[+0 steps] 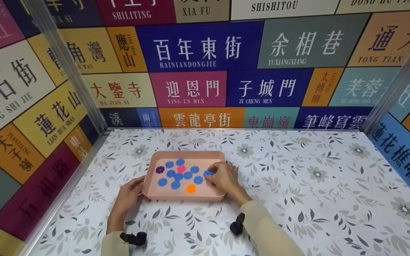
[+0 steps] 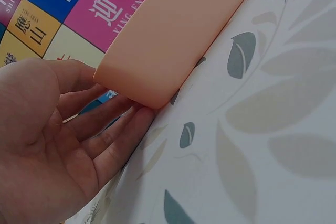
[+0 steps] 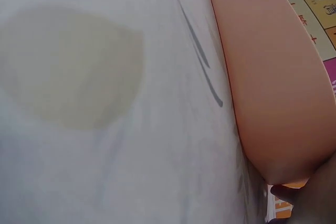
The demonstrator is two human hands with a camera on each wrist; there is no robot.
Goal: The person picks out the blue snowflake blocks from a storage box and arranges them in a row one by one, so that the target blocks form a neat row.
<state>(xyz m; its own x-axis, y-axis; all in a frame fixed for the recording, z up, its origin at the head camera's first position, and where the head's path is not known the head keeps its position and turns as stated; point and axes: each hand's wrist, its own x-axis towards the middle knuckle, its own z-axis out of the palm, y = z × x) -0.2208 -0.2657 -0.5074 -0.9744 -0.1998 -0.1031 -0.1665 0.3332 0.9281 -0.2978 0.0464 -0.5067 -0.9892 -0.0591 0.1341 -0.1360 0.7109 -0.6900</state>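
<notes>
A shallow pink tray (image 1: 187, 196) rests on the table, holding several blue notched plastic discs (image 1: 175, 185), a pink disc (image 1: 181, 169), an orange disc (image 1: 191, 188) and a dark purple disc (image 1: 160, 169). Over the tray's right side, my right hand (image 1: 225, 177) pinches a blue disc (image 1: 208, 173); something dark green shows beside its fingertips, too small to make out. My left hand (image 2: 63, 129) touches the tray's left end with lightly bent, spread fingers. In the right wrist view only a dark part of the right hand (image 3: 315, 200) shows beside the tray wall; its fingertips are hidden.
A white cloth with grey leaves and flowers covers the table (image 1: 315, 199). Panels with street names (image 1: 205, 53) stand behind and at both sides. Clear corner strips (image 1: 84, 89) run up from the table's back corners. Black wrist cameras (image 1: 135, 238) sit on both sleeves.
</notes>
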